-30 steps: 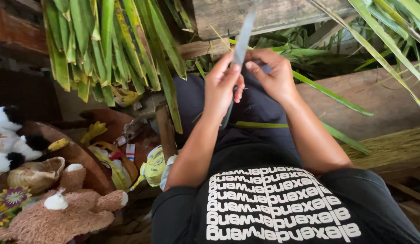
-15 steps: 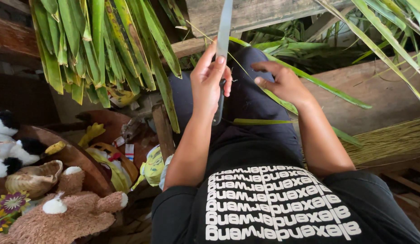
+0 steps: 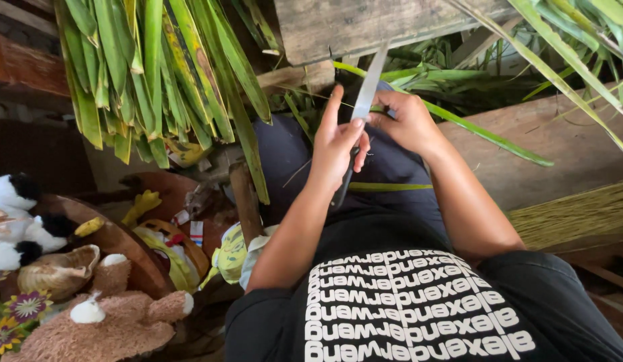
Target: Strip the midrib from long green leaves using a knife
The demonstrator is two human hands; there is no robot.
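Your left hand [image 3: 338, 147] is clenched on the knife [image 3: 365, 94], blade pointing far. Your right hand [image 3: 405, 121] pinches a green leaf strip [image 3: 486, 137] against it. Strip judged light, pliable, easily split: grip near the blade.

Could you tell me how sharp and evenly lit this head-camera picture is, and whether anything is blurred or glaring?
Head view: soft daylight, no hard shadows; the left hand, right hand and knife blade are fairly sharp, the blade pale with a dull sheen; the hanging green leaves are crisp; the upper left corner falls dark; the plush toys look slightly soft.
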